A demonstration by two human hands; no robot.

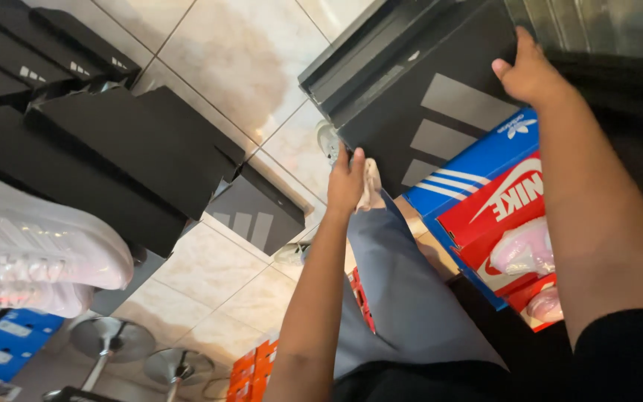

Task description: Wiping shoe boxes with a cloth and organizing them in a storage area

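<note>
At twelve o'clock I grip the black shoebox (440,112) with left hand (346,182) and right hand (530,74), fingers curled on its edges, box not yet set down.

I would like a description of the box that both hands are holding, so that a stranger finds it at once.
Start at the stack of shoe boxes on the right, above the tiled floor. The black box lies on top, gripped by the left hand and right hand. Unlike the blue box and red box beneath, it carries three grey slanted stripes.

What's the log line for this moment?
left hand: grips black box lower edge | right hand: on its top corner | blue box beneath
</note>
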